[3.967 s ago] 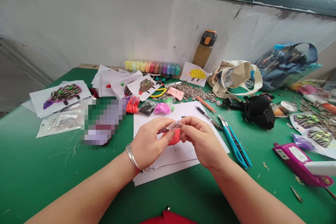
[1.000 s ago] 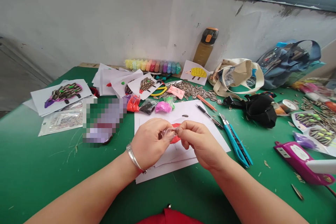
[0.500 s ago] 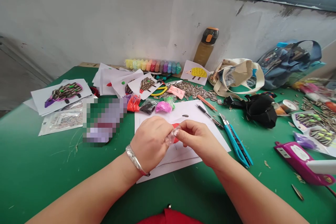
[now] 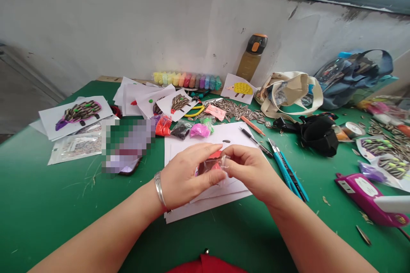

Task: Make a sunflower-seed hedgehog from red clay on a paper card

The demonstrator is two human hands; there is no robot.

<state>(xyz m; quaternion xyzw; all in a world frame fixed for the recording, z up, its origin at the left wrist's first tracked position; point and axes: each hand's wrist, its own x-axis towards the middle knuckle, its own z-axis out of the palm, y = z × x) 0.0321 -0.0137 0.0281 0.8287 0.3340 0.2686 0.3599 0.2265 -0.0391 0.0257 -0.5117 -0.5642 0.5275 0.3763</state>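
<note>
My left hand (image 4: 188,172) has a silver bracelet at its wrist. Its fingers and thumb are spread around a small clear plastic bag (image 4: 220,163), and the thumb lies against the bag. From the right, my right hand (image 4: 245,166) pinches the bag's edge between thumb and curled forefinger. Red shows behind and through the plastic; what the bag holds is unclear. Both hands are over white paper sheets (image 4: 179,213), hiding much of the top one. A single sunflower seed (image 4: 226,141) lies just beyond my fingers.
Bagged clay, black (image 4: 181,129) and magenta (image 4: 200,129), sits behind the paper. A pen (image 4: 256,140), a blue utility knife (image 4: 288,170) and a purple glue gun (image 4: 368,198) lie rightward. Seeds (image 4: 238,108) and a bottle (image 4: 251,55) are farther back. Hedgehog pictures (image 4: 80,113) lie left.
My left hand has loosened from a closed grip; its fingers are now stretched out and its thumb is apart. More of the clear bag shows between the hands. My right hand still pinches it.
</note>
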